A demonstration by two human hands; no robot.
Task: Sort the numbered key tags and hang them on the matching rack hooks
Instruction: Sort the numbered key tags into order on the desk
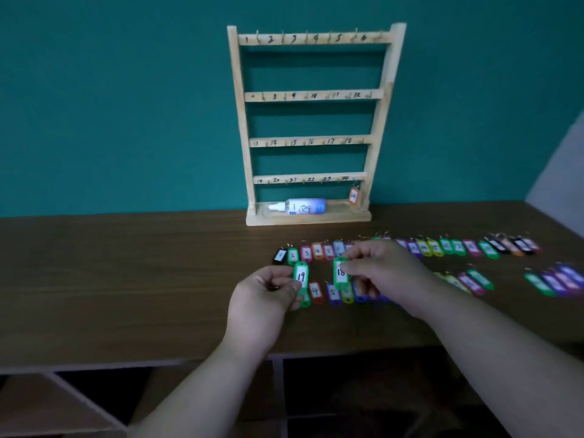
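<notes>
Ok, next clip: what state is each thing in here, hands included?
Left hand: pinches green tag 19.
Right hand: pinches green tag 18.
Rack: upright, one hook filled.
Orange tag: hanging under 24.
Spray bottle: lying on rack base.
Other tags: lying in rows on table.

Only the person's arms and hands showed in the head view. The left hand (pixel 264 298) and the right hand (pixel 384 271) were bare, and so were both wrists. The left forearm (pixel 202 384) was uncovered along all of its visible length, as was the right forearm (pixel 493 352) (each was cut off by the picture's edge). Both forearms looked full and smooth, widening steadily from the wrist back toward the elbow. The fingers (pixel 361 252) were rounded at the tips; the soft, dim picture left the nails too blurred to describe.
</notes>
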